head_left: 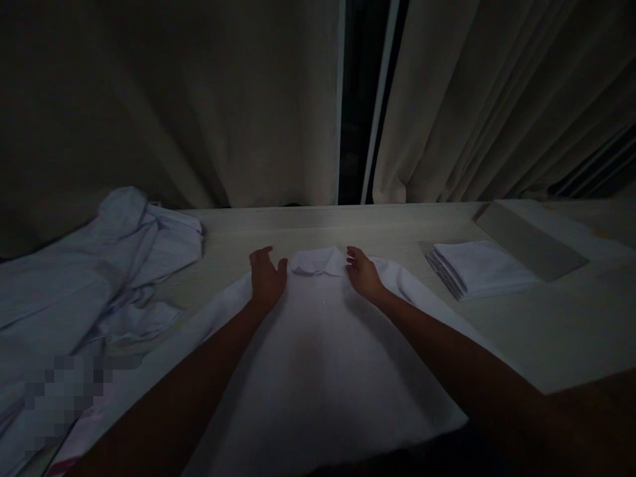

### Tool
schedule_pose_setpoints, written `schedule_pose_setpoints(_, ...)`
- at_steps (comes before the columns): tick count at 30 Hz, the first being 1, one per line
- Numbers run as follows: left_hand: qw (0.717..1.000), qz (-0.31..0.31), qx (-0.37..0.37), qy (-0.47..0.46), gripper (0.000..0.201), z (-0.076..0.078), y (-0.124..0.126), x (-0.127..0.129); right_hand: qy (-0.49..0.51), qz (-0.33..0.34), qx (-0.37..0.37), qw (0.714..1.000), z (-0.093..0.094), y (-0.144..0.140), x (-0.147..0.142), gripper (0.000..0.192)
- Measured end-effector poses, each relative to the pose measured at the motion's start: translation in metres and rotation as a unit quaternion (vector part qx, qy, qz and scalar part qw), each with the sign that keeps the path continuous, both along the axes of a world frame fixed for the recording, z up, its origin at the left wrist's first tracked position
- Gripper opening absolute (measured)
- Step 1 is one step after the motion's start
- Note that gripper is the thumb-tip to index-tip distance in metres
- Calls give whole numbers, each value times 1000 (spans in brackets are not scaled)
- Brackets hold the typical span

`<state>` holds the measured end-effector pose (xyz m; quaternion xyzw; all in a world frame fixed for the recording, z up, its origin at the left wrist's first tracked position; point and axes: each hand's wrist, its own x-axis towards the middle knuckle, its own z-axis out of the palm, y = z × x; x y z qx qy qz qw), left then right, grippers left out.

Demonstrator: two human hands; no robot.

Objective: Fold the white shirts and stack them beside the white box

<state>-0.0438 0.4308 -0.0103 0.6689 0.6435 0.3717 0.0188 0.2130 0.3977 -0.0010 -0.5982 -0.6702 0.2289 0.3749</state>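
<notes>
A white collared shirt (318, 344) lies spread out flat, its front facing up and its collar (318, 261) at the far end. One small button shows below the collar. My left hand (267, 275) is over the shirt's left shoulder, with thumb and fingers apart and no cloth between them. On the other side, my right hand (362, 270) is beside the collar, its fingers slightly curled and spread, holding nothing. Whether either hand touches the cloth is hard to tell in the dim light. The sleeves run down both sides, partly hidden under my forearms.
A heap of rumpled pale shirts (99, 265) covers the left of the table (397, 228). Toward the right lie a folded white shirt (481, 265) and a flat grey board (531, 238) with white sheets behind it. Beige curtains (268, 99) hang along the far edge.
</notes>
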Motion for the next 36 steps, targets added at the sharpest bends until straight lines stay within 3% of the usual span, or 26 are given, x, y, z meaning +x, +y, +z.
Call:
schedule_pose_setpoints(3, 989, -83, -71, 100, 57, -27, -32, 6, -174, 43, 13, 984, -23, -30, 3, 50)
schedule_pose_setpoints(7, 963, -69, -151, 214, 72, -54, -84, 10, -304, 48, -31, 951, -50, -80, 7, 60)
schedule_pose_setpoints(13, 951, -74, -152, 257, 74, -54, -142, 10, -326, 48, -23, 944, -55, -145, 5, 61)
schedule_pose_setpoints(17, 950, -70, -151, 264, 72, -52, -170, 11, -323, 36, -26, 945, -50, -167, 5, 60)
schedule_pose_setpoints(22, 952, -65, -140, 265, 70, -51, -182, 14, -287, 30, 13, 957, -28, -139, -22, 59)
schedule_pose_setpoints(26, 954, -70, -135, 260, 69, -50, -178, 14, -269, 103, 46, 957, -17, -96, -65, 56)
schedule_pose_setpoints(29, 955, -72, -130, 258, 69, -53, -175, 12, -275, 138, 27, 951, -26, -77, -87, 53)
schedule_pose_setpoints(33, 958, -55, -124, 252, 70, -57, -176, 15, -272, 107, 20, 956, -46, -74, -94, 53)
schedule_pose_setpoints(36, 960, -43, -125, 248, 69, -52, -173, 17, -275, 99, 30, 956, -50, -75, -93, 53)
